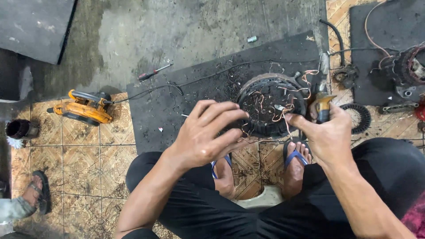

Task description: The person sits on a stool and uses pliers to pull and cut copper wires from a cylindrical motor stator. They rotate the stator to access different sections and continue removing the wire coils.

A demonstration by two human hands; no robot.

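Observation:
A round dark motor stator (270, 104) with loose copper wire strands sticking out lies on a black rubber mat (177, 106) in front of my feet. My left hand (208, 132) hovers at its near left rim with fingers spread, fingertips at the copper strands. My right hand (325, 130) grips a yellow-handled tool (322, 108) at the stator's right side, its index finger pointing into the wires.
An orange power tool (84, 108) with a cord lies on the tiled floor at left. A red-handled screwdriver (152, 72) rests on the concrete. More motor parts (405, 66) and a ring (358, 117) sit at right. Another person's sandalled foot (37, 192) is at lower left.

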